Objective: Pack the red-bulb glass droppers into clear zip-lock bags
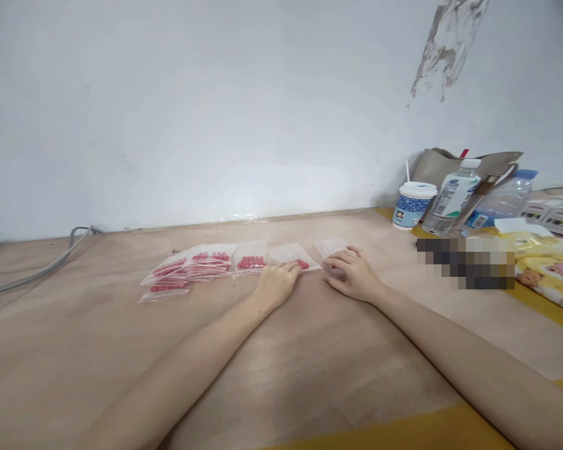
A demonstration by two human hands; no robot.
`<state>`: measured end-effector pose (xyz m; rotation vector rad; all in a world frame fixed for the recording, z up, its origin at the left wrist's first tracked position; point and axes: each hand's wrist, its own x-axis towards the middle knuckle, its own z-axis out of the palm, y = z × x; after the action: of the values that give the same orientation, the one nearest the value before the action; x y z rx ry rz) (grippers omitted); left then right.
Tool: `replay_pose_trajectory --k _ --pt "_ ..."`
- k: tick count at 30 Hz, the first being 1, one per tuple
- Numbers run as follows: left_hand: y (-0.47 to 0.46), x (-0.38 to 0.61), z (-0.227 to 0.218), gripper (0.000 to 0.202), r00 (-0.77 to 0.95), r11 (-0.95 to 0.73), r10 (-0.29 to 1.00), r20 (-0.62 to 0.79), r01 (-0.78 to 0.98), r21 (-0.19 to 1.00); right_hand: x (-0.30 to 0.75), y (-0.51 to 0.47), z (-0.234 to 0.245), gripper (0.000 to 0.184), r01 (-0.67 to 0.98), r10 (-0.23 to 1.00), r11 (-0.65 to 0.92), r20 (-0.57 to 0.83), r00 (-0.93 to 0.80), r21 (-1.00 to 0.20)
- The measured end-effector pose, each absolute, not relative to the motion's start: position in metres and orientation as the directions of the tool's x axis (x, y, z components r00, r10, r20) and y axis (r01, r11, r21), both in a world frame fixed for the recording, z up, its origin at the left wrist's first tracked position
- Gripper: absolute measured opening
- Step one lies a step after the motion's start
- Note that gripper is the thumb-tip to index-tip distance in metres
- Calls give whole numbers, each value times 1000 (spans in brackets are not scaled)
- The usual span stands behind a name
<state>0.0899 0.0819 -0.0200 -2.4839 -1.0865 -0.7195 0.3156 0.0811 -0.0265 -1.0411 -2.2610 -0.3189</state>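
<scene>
Two small clear plastic bags lie flat in front of me on the brown table covering. My left hand (278,286) rests with its fingertips on the lower edge of one plastic bag (288,251), where small red pieces (303,264) show. My right hand (354,275) lies over the lower part of the other plastic bag (331,245); its fingers are apart and a bit of red shows under them. Left of my hands is a bag with several red pieces in a row (252,261). Beside it, more filled bags (201,262) overlap in a pile.
At the back right stand a blue paper cup (413,206) with a straw, a clear bottle (453,197) and a blue-capped bottle (507,200). A yellow package (553,262) lies at the right. A grey cable (51,269) runs along the left, and a white wall (216,112) rises behind.
</scene>
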Motion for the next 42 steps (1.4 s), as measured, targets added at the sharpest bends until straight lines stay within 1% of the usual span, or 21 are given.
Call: replay_pose_trajectory --k 3,5,7,9,14,18,23,27,31,35,38,42 --pt "76 91 -22 15 613 -719 559 559 694 -42 307 79 -28 18 723 524 689 663 -535 38" --pt "72 83 -21 19 621 -752 549 560 659 6 302 78 -29 15 717 476 689 683 -553 101" --pt "69 73 -20 26 620 -771 549 560 635 53 299 78 -29 14 706 431 688 690 -581 166" --pt "67 65 -21 25 616 -778 559 554 621 95 297 78 -29 15 703 407 679 688 -601 212" --pt "66 60 -25 18 599 -770 591 541 618 157 296 79 -28 18 741 440 623 672 -595 249" --pt "65 61 -21 18 581 -748 612 537 645 154 297 80 -28 20 748 468 613 644 -605 256" --pt "66 75 -16 25 560 -697 626 543 714 67 294 81 -27 22 731 459 625 629 -628 274" --pt "71 97 -19 16 554 -655 601 577 755 -42 291 81 -24 21 708 450 644 604 -658 291" --pt "83 112 -20 9 666 -706 501 553 684 -185 290 82 -24 20 709 450 652 616 -647 268" --pt "93 116 -19 12 766 -739 396 507 593 -319 290 82 -26 17 718 462 660 634 -621 222" --pt "97 116 -19 15 807 -742 339 483 545 -390 291 82 -26 15 715 468 670 634 -615 198" --pt "100 115 -18 17 839 -740 280 466 498 -452 292 82 -26 18 720 474 665 632 -613 198"
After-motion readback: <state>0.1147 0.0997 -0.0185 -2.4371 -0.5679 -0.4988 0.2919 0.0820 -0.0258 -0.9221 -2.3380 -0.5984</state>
